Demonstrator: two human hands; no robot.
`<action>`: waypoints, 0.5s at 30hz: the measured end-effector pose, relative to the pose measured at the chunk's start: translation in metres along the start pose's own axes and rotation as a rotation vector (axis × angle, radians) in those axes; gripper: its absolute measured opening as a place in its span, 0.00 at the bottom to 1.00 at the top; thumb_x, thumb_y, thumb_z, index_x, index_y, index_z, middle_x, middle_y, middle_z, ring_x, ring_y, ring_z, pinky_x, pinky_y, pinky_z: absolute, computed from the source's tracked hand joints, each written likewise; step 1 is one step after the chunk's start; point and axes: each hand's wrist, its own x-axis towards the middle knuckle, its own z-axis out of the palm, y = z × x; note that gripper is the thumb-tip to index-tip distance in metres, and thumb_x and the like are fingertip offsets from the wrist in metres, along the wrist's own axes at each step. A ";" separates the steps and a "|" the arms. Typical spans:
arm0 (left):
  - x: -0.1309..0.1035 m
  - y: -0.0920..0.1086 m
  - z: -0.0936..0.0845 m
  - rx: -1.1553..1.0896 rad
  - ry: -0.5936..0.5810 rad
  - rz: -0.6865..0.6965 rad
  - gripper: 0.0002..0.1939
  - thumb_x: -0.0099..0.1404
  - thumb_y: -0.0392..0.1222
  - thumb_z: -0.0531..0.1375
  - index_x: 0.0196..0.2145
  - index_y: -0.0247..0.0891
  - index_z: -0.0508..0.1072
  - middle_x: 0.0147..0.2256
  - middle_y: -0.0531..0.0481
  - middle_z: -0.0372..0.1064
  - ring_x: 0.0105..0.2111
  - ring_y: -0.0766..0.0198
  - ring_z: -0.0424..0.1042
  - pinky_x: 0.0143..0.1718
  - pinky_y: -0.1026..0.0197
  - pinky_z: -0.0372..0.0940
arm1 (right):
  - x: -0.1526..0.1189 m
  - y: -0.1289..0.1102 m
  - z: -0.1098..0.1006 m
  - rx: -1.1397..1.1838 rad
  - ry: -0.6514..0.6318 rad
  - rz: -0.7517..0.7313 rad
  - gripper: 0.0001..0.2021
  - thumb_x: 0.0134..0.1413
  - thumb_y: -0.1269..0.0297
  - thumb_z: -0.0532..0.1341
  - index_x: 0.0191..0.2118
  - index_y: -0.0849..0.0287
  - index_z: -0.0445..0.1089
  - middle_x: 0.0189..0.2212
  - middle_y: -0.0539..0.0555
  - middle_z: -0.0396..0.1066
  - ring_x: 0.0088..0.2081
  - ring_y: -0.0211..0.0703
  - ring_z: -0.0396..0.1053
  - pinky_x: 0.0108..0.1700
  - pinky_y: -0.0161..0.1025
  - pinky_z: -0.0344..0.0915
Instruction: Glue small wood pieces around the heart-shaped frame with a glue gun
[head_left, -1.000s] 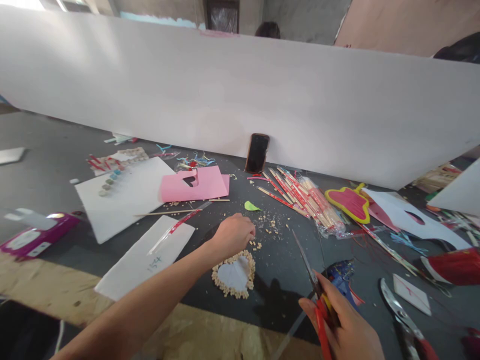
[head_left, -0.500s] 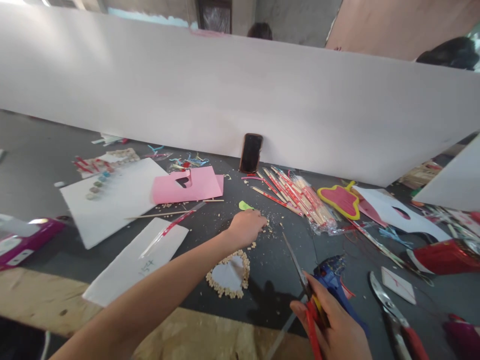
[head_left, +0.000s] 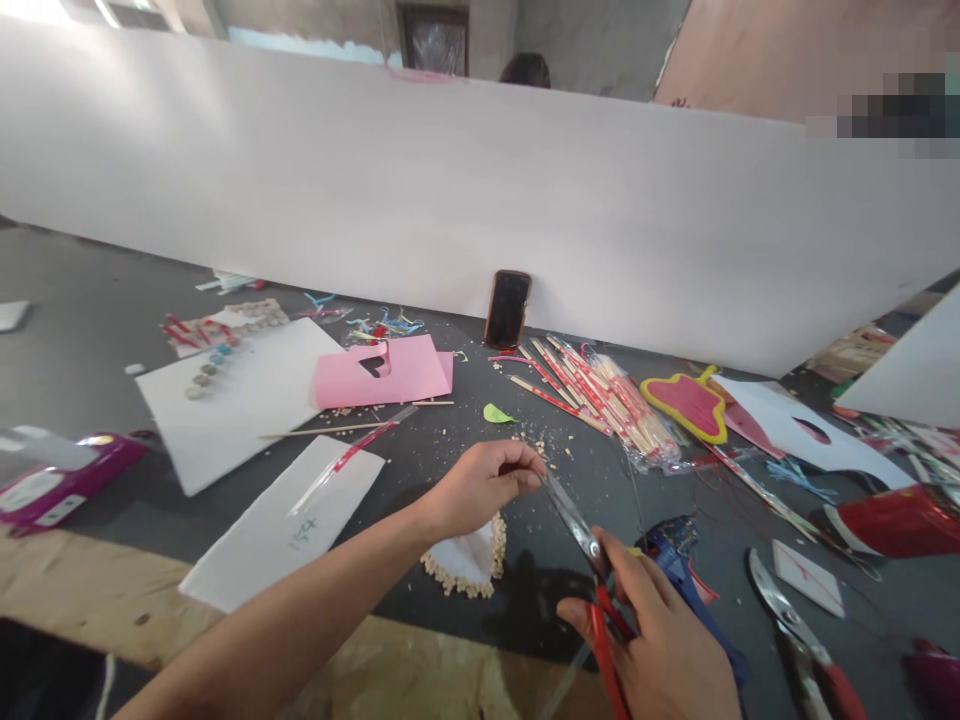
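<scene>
My right hand (head_left: 660,620) grips the red handles of a pair of scissors (head_left: 577,520), whose blades point up and to the left. At the blade tips, the thumb and fingers of my left hand (head_left: 487,485) are pinched together; whatever they hold is too small to make out. Partly covered by that hand, a white heart-shaped card (head_left: 461,552) lies on the dark table, edged with small beige wooden bits (head_left: 465,585). More tiny bits (head_left: 555,440) are scattered just beyond my fingers, beside a bright green scrap (head_left: 497,413).
A phone (head_left: 508,308) leans on the white partition (head_left: 420,190). Red-and-beige sticks (head_left: 577,385) lie right of centre. Pink paper (head_left: 382,372) and white boards (head_left: 292,530) are at left. A blue glue gun (head_left: 679,560), pliers (head_left: 795,620) and a red can (head_left: 885,520) are at right.
My left hand has drawn back from the scattered bits toward the scissors and now covers part of the heart card. The scissors have shifted left, their blades meeting my fingertips.
</scene>
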 end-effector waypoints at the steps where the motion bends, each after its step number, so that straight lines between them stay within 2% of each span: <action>1: -0.002 0.000 0.000 -0.042 -0.001 -0.002 0.06 0.58 0.39 0.56 0.31 0.36 0.71 0.21 0.58 0.58 0.22 0.71 0.54 0.24 0.69 0.52 | 0.001 -0.003 0.000 -0.010 0.020 -0.011 0.27 0.54 0.41 0.56 0.53 0.54 0.67 0.37 0.55 0.77 0.34 0.45 0.77 0.26 0.34 0.72; 4: -0.004 -0.001 -0.002 -0.142 -0.005 -0.003 0.06 0.57 0.41 0.57 0.29 0.35 0.70 0.21 0.58 0.57 0.22 0.71 0.53 0.24 0.68 0.50 | 0.003 -0.007 -0.001 -0.036 0.042 -0.038 0.26 0.56 0.41 0.54 0.52 0.54 0.67 0.37 0.55 0.77 0.33 0.44 0.77 0.25 0.33 0.71; 9: -0.005 -0.002 -0.002 -0.247 -0.005 -0.004 0.07 0.55 0.42 0.59 0.27 0.35 0.70 0.21 0.58 0.58 0.22 0.71 0.53 0.25 0.68 0.51 | 0.001 -0.004 0.001 -0.060 0.002 -0.075 0.26 0.58 0.43 0.53 0.55 0.54 0.65 0.37 0.53 0.78 0.32 0.42 0.77 0.25 0.32 0.71; 15: -0.007 -0.003 0.005 -0.308 0.063 0.005 0.09 0.54 0.45 0.59 0.28 0.35 0.69 0.23 0.55 0.61 0.24 0.70 0.56 0.27 0.67 0.53 | -0.002 -0.010 0.003 -0.139 0.019 -0.089 0.27 0.59 0.43 0.52 0.56 0.56 0.65 0.38 0.55 0.78 0.31 0.43 0.77 0.23 0.33 0.69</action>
